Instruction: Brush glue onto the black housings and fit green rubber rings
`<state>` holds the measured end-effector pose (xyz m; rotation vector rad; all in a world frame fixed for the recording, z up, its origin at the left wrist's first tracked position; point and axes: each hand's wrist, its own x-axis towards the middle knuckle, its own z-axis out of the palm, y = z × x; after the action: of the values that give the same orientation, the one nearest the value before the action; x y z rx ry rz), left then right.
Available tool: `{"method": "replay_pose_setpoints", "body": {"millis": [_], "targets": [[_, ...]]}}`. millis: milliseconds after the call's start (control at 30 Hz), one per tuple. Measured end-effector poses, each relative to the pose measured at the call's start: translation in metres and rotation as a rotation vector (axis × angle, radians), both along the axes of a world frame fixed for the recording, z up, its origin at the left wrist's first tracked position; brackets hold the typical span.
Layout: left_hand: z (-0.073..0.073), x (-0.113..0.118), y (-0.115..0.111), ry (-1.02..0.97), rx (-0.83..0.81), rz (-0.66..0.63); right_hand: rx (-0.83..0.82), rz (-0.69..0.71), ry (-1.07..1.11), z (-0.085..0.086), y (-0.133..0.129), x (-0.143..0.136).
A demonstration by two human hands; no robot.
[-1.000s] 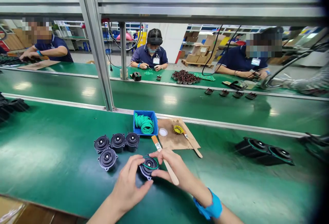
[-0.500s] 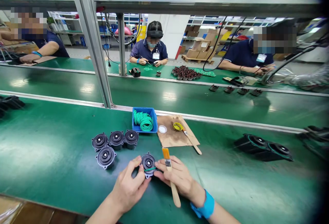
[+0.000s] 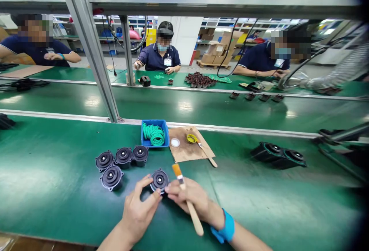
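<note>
Using the blue bin [image 3: 155,145] as reference. I have the black housing [image 3: 159,180] on the near side of the bin, apart from it, face up. My left hand [image 3: 140,209] pinches its rim between thumb and forefinger. My right hand [image 3: 188,198] has fingertips at its lower right edge and a brush [image 3: 195,217] gripped through the fingers, bristles away from me. I can't tell whether a ring sits on this housing.

Bin holds green rings [image 3: 157,136]. Just right of it: cardboard sheet [image 3: 181,155] carrying a white disc [image 3: 175,142], a yellow-rimmed pot [image 3: 191,138] and a second brush [image 3: 208,156]. Near-left of bin: four more housings [image 3: 111,177]. Well right of bin: two ringed housings [image 3: 291,158], side by side.
</note>
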<state>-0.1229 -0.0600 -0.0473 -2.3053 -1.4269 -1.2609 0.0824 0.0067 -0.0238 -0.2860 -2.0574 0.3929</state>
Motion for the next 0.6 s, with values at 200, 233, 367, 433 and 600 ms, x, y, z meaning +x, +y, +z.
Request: {"method": "replay_pose_setpoints", "body": {"millis": [200,233,367,433,600], "targets": [[0.015,-0.002,0.011,-0.138,-0.335,0.023,-0.517,-0.672,0.049,0.031,0.081,0.041],[0.017,-0.003,0.013,-0.133,-0.391,-0.01,-0.527,-0.737,0.029,0.035,0.096,0.049],[0.019,-0.01,0.022,-0.163,-0.553,-0.216,-0.547,-0.88,-0.084,0.031,0.138,0.071],[0.018,-0.013,0.026,-0.194,-0.629,-0.269,-0.558,-0.91,-0.156,0.022,0.147,0.073],[0.023,-0.012,0.032,-0.279,-0.733,-0.186,-0.554,-0.934,-0.292,0.004,0.155,0.067]]}}
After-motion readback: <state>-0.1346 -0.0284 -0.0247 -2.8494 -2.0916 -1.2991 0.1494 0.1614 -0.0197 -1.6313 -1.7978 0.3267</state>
